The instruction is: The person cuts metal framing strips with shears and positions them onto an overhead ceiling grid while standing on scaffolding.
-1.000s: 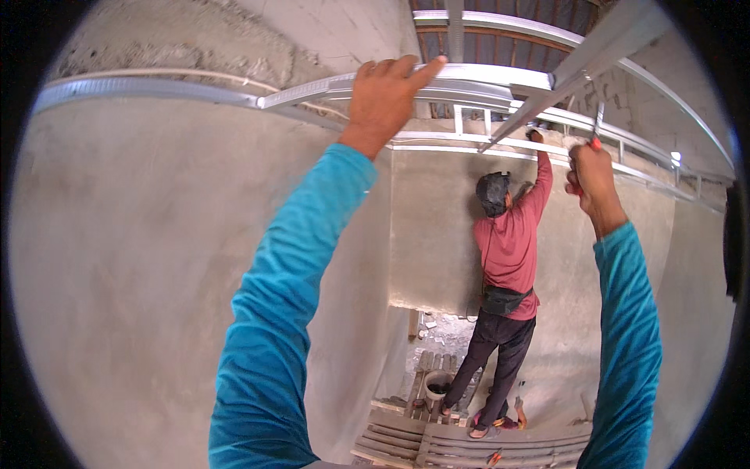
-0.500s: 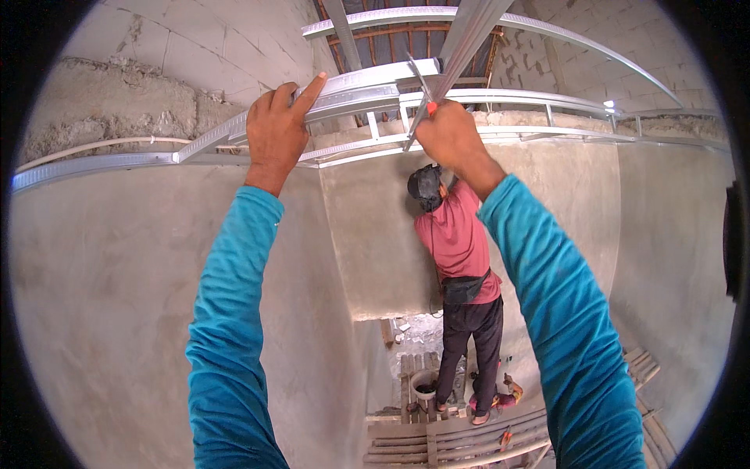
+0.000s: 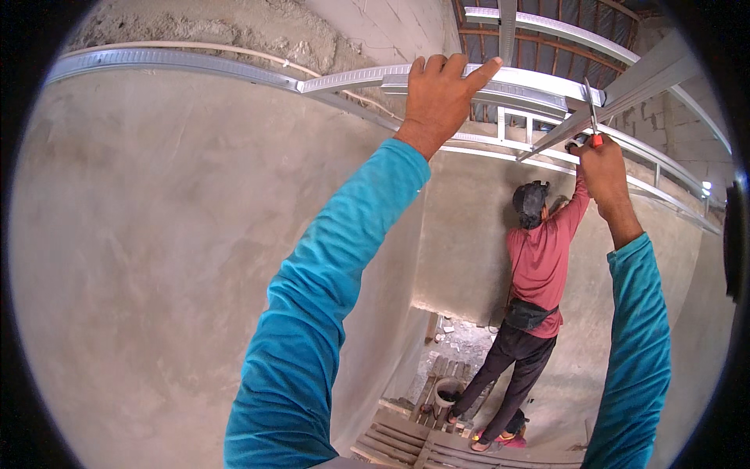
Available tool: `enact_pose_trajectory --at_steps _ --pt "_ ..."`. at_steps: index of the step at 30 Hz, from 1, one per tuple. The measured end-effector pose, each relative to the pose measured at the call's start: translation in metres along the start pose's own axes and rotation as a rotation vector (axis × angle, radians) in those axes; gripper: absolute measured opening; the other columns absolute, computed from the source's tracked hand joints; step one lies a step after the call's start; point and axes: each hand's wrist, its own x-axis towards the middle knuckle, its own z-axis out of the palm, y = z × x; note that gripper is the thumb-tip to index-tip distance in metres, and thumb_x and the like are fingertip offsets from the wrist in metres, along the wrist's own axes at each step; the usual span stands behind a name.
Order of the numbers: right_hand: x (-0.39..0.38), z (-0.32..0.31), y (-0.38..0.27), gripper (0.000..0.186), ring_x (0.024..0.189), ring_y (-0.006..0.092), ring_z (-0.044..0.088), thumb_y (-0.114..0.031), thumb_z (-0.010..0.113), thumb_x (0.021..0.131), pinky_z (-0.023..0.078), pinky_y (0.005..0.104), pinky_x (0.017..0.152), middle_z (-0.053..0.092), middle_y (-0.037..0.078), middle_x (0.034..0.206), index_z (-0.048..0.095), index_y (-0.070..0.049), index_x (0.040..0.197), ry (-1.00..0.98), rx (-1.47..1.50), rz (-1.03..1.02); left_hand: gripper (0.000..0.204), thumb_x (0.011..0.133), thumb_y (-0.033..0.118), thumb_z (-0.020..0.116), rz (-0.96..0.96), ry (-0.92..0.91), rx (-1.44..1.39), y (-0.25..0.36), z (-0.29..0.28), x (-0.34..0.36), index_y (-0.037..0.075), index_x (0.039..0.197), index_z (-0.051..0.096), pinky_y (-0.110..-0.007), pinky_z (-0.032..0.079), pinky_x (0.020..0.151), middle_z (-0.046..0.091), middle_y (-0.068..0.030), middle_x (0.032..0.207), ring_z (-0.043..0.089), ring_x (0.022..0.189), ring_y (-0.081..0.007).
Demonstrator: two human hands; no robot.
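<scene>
My left hand point(image 3: 439, 105) curls its fingers over a silvery metal channel point(image 3: 539, 76) at the top of the head view, one digit pointing right. A second ribbed channel point(image 3: 516, 100) runs just below it. In my right hand point(image 3: 605, 173) is a red-handled tool point(image 3: 598, 141) with a thin pointed metal blade, held upright; it looks like tin snips, though my fist hides most of the handle. The blade stands by the channel's right end, near a slanting metal beam point(image 3: 641, 82); whether it touches the metal I cannot tell.
Ahead, a co-worker in a red shirt point(image 3: 539, 266) stands on a bamboo platform point(image 3: 406, 442), reaching up to the frame. A bucket point(image 3: 448, 391) stands by their feet. Bare plastered wall point(image 3: 195, 258) fills the left. A pale pipe point(image 3: 180, 45) runs along the wall top.
The view has swung left, so both hands and the frame appear farther right. My left hand still grips the channel, and the right still holds the tool. The co-worker's arm now shows raised.
</scene>
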Motion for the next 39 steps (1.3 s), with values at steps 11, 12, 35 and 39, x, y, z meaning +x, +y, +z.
enact_pose_trajectory --at_steps 11,12,35,39 --pt "0.004 0.017 0.013 0.025 0.085 0.0495 0.066 -0.013 0.061 0.083 0.051 0.0506 0.077 0.067 0.032 0.086 0.063 0.007 0.097 0.19 -0.112 -0.236 0.074 0.074 0.003 0.068 0.032 0.024 -0.003 0.001 0.009 0.004 0.04 0.138 0.064 -0.042 0.052 0.074 0.065 -0.0009 0.098 0.062 0.084 -0.0274" --pt "0.001 0.01 0.016 0.023 0.083 0.0484 0.066 -0.012 0.062 0.083 0.051 0.0487 0.075 0.067 0.031 0.084 0.064 0.007 0.097 0.166 -0.149 -0.245 0.074 0.075 0.003 0.068 0.027 -0.003 -0.007 0.004 0.01 0.003 0.04 0.139 0.064 -0.042 0.053 0.074 0.065 -0.0008 0.099 0.062 0.084 -0.0276" --pt "-0.243 -0.077 0.035 0.013 0.066 0.0099 0.047 0.0 0.064 0.09 0.043 0.0293 0.059 0.051 0.003 0.071 0.057 -0.001 0.101 -0.096 0.086 0.103 0.07 0.07 -0.003 0.074 -0.428 -0.302 -0.438 0.008 -0.146 -0.128 0.007 0.138 0.062 -0.044 0.051 0.099 0.068 -0.0159 0.128 0.067 0.108 -0.0348" --pt "-0.35 -0.081 0.105 0.011 0.066 0.0135 0.048 -0.002 0.065 0.088 0.044 0.0319 0.061 0.051 0.001 0.07 0.058 -0.002 0.097 -0.249 0.059 0.435 0.071 0.082 0.038 0.083 -0.951 -0.883 -0.709 0.09 -0.201 -0.235 -0.001 0.137 0.061 -0.039 0.058 0.072 0.074 -0.0218 0.086 0.071 0.071 -0.0248"
